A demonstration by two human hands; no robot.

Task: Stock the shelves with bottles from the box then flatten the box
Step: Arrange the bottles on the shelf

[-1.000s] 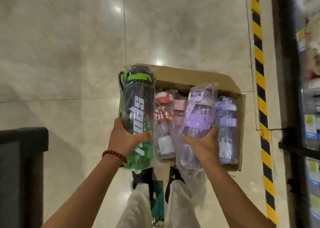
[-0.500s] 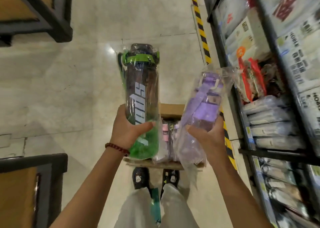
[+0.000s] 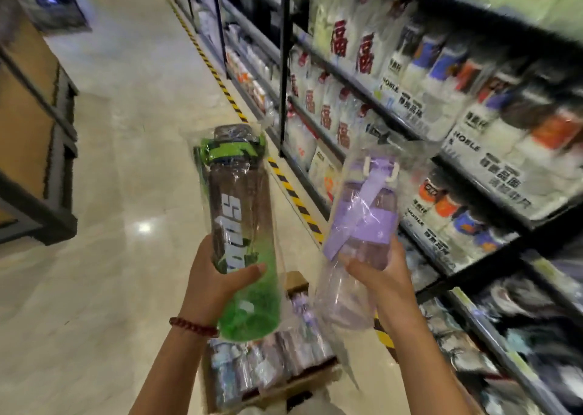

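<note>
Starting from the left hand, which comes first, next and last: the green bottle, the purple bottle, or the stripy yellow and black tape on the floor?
Head view, from the left hand:
1. Green bottle, gripped in that hand.
2. Purple bottle, to its right, held by the right hand.
3. Yellow and black tape, running up the aisle beside the shelves, mostly beyond both bottles.
</note>
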